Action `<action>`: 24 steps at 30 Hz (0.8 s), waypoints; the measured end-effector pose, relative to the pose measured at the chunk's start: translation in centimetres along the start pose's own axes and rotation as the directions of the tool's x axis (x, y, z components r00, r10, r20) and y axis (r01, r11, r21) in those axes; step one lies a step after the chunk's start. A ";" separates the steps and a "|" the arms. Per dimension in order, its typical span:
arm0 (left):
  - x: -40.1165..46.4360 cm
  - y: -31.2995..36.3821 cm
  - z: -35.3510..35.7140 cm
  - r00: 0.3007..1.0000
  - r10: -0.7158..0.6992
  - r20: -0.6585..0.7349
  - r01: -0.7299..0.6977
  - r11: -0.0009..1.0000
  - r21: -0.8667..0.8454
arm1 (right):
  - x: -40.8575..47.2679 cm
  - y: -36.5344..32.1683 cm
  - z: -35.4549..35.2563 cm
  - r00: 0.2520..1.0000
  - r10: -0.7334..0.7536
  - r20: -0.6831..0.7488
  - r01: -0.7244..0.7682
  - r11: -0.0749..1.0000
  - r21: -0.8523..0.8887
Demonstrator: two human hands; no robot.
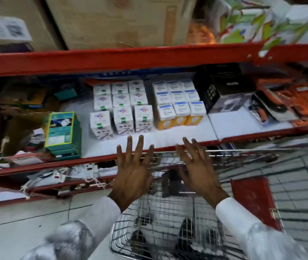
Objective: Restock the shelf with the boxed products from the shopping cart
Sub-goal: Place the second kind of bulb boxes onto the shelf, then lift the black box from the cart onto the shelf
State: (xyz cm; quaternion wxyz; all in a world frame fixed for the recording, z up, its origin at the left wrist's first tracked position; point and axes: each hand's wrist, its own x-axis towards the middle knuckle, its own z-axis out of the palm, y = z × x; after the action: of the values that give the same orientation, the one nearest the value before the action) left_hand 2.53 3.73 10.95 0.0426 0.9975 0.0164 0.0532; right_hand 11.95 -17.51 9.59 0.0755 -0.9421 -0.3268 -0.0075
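Observation:
Several small white boxes with purple print (122, 107) stand in rows on the white shelf board (168, 139). To their right stand several white, blue and orange bulb boxes (179, 104). My left hand (133, 172) and my right hand (198, 169) hover with fingers spread and nothing in them, just in front of the shelf's red front edge. Both are above the wire shopping cart (168, 212). The view is blurred, and I make out no boxes in the cart.
A green box stack (63, 134) stands at the shelf's left. Black boxes (222, 85) and orange tool packs (295, 104) lie to the right. Large cardboard cartons (112, 21) fill the upper shelf. A red flap (254, 199) sits on the cart. Cables and sockets (55, 177) clutter the lower shelf.

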 end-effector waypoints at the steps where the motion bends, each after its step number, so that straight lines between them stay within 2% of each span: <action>1: -0.1 1.1 0.7 1.000 0.022 0.014 -0.021 0.999 -0.028 | -1.4 1.0 0.6 0.998 0.046 0.030 -0.046 0.999 0.010; 6: 0.4 6.4 5.0 0.973 -0.002 0.229 0.035 0.990 -0.139 | -5.8 5.9 3.8 0.960 0.224 0.167 -0.240 0.967 0.083; 9: 0.9 8.6 8.5 0.931 -0.092 0.352 0.197 0.941 -0.276 | -6.9 8.3 6.8 0.904 0.349 0.249 -0.403 0.889 0.218; 11: 1.2 9.7 11.0 0.878 -0.176 0.444 0.372 0.836 -0.404 | -7.1 9.9 9.0 0.838 0.423 0.344 -0.526 0.794 0.305; 13: 1.5 10.7 12.9 0.820 -0.228 0.524 0.520 0.679 -0.519 | -6.7 10.4 9.5 0.750 0.452 0.482 -0.645 0.661 0.383; 16: 2.3 11.9 14.7 0.722 -0.322 0.613 0.678 0.503 -0.535 | -5.6 10.9 10.6 0.572 0.403 0.714 -0.805 0.443 0.395; 17: 2.6 12.4 15.1 0.671 -0.345 0.657 0.733 0.442 -0.516 | -5.4 11.3 11.3 0.547 0.369 0.751 -0.823 0.402 0.401; 20: 2.8 13.2 15.9 0.542 -0.394 0.742 0.840 0.284 -0.463 | -5.6 13.6 15.5 0.562 0.322 0.762 -0.813 0.388 0.435; 22: 2.8 13.4 15.6 0.513 -0.413 0.752 0.858 0.231 -0.459 | -5.3 13.2 13.3 0.556 0.338 0.760 -0.828 0.313 0.466; 24: 2.6 13.4 15.2 0.508 -0.418 0.753 0.858 0.171 -0.484 | -4.8 12.5 9.7 0.566 0.363 0.741 -0.823 0.305 0.480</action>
State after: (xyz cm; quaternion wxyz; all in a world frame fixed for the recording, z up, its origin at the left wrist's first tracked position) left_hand 7.13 -10.80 -2.68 0.5292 0.7121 0.4136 -0.2045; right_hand 15.53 -28.77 -1.99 0.3949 -0.8157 0.0921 0.4126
